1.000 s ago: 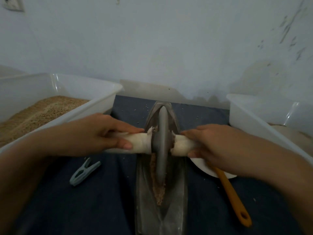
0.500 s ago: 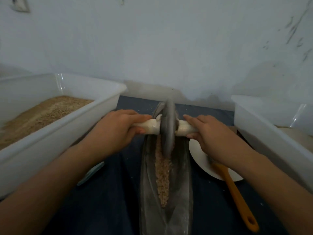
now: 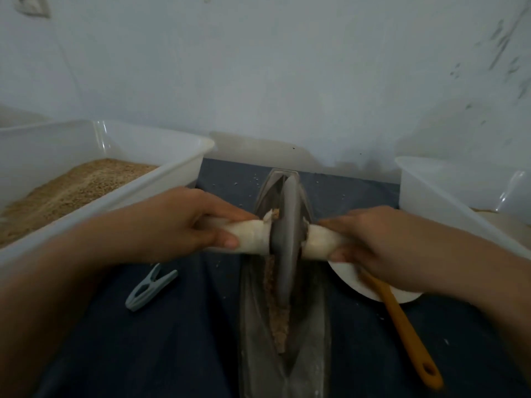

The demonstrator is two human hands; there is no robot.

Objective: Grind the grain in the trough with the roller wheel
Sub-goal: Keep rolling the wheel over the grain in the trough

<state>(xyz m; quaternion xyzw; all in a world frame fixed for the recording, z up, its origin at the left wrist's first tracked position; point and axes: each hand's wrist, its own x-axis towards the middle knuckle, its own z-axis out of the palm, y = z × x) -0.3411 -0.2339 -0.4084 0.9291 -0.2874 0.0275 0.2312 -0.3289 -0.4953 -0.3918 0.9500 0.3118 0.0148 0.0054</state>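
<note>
Your left hand (image 3: 184,222) and right hand (image 3: 370,242) clenched the wheel's (image 3: 287,239) handles; coarse grain (image 3: 277,317) below your fingers remained unground in the trough (image 3: 313,340).

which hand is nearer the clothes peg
Left. The left hand grips the wheel's handle just above the clothes peg; the right hand is across the trough, over the plate.
</note>
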